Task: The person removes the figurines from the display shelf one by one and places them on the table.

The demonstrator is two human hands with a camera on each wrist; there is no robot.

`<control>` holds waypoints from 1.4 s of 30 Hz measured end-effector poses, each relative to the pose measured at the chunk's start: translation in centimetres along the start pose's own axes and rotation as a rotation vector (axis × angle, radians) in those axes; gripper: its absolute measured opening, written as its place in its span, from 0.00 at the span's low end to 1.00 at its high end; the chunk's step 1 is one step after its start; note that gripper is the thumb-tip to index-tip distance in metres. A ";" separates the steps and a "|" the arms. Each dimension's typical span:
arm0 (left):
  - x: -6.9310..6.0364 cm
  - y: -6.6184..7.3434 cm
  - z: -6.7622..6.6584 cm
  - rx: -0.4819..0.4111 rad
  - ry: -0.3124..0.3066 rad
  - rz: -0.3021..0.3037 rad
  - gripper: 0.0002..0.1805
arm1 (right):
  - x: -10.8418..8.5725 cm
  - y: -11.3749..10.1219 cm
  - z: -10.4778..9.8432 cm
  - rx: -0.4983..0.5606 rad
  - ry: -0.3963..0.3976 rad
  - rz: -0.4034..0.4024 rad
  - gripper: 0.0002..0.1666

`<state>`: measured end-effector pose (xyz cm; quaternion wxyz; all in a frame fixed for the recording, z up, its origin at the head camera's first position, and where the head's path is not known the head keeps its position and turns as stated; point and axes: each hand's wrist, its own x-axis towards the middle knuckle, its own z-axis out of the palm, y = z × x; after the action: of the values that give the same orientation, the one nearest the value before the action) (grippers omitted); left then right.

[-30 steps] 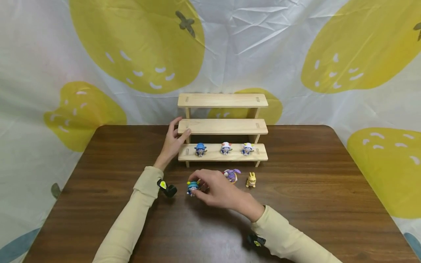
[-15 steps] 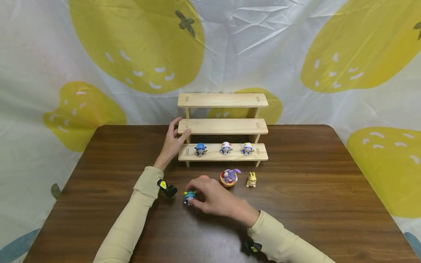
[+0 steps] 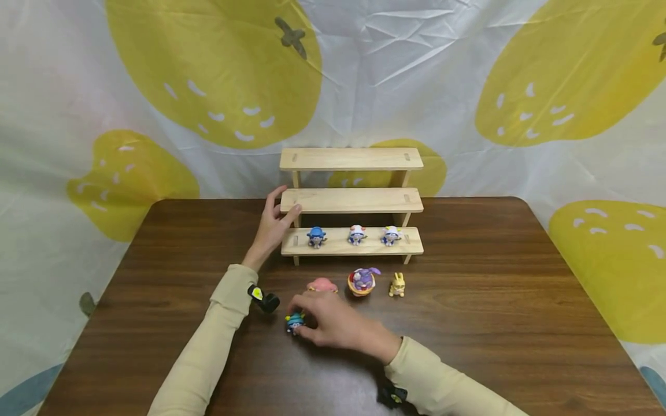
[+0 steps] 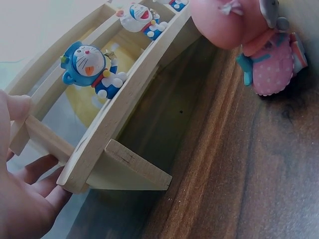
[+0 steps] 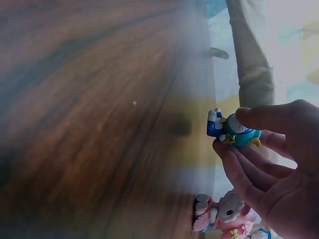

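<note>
From my station I read the step in hand as handling the teal-hatted figurine (image 5: pixel 244 138), in front of the left end of the wooden shelf (image 3: pixel 348 199). The right hand (image 3: pixel 335 320) pinches it between thumb and fingers, seemingly clear of the dark table (image 3: pixel 494 318), though that view is blurred. The left hand (image 3: pixel 269 231) grips the shelf's left end. I'd say moving on calls for a light, steady pinch. Fruit-printed cloth (image 3: pixel 395 75) hangs behind the shelf.

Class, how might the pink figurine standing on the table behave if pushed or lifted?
The pink figurine may tip if nudged up high, since its bulky head sits over a narrower body. Its molded look suggests it would stay stiff; its smooth head could be slightly slippery.
</note>
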<state>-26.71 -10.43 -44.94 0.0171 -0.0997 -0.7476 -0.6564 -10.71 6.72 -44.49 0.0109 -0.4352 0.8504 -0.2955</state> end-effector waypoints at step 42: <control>-1.7 3.6 0.0 -0.003 -0.020 -0.027 0.35 | -2.0 -1.4 -3.8 -0.143 0.088 0.020 0.20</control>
<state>-24.43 -10.24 -41.69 0.0005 -0.0963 -0.7480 -0.6567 -9.49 9.44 -41.07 -0.0546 -0.4130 0.8733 -0.2527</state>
